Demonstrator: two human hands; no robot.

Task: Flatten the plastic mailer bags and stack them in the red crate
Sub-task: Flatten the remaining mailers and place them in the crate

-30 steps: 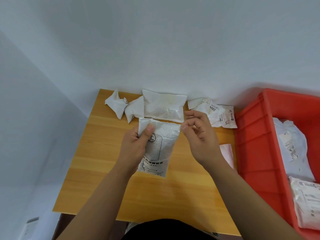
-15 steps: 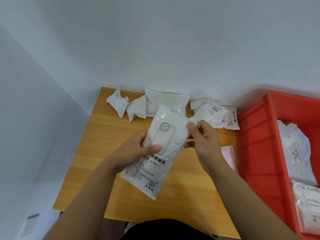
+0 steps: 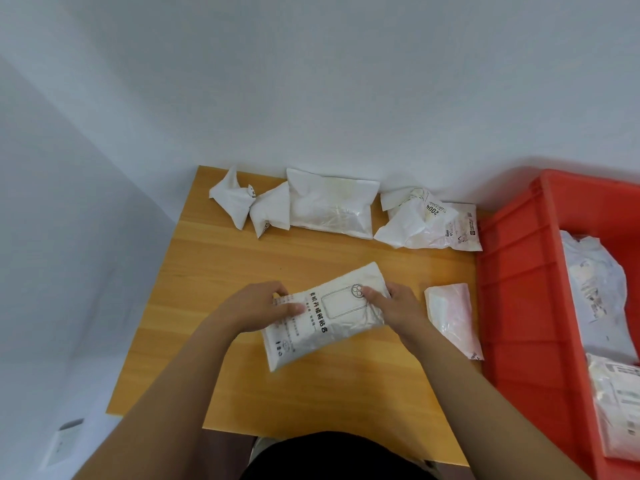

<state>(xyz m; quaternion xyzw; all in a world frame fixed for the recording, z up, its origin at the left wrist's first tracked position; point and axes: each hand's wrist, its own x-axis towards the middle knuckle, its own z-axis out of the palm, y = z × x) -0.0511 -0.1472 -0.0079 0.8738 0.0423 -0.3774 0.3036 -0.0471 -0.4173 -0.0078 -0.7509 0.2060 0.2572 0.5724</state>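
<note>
Along the far edge of the wooden table [image 3: 214, 341], against the wall, the unfinished work lies in a row: a crumpled white mailer [image 3: 230, 199] at the far left corner, a second crumpled one [image 3: 272, 211] touching it, a larger, nearly flat mailer [image 3: 330, 206] beside that, then a rumpled labelled mailer [image 3: 429, 223] reaching almost to the far right corner. All four look untouched, and at least three need smoothing.

Mid-table, the printed mailer bag [image 3: 322, 317] lies slanted on the wood. The left hand [image 3: 256, 308] grips its left end, thumb on top and fingers curled round the edge; the right hand [image 3: 398, 306] pinches its right end the same way. By my judgement this bag is being flattened and is close to ready for the crate.

Just right of that, near the table's right edge, a pinkish mailer [image 3: 450, 317] lies flat, apparently waiting to be stacked.

Touching the right edge stands the red crate [image 3: 512, 306], with at least two mailers [image 3: 595, 292] already inside, so the task seems roughly a third done.

Bare wood lies open between the held bag and the far row, and toward the near edge. The crate's wall stands above the table, so each bag must be lifted over it, and the pinkish mailer lies in that path.
</note>
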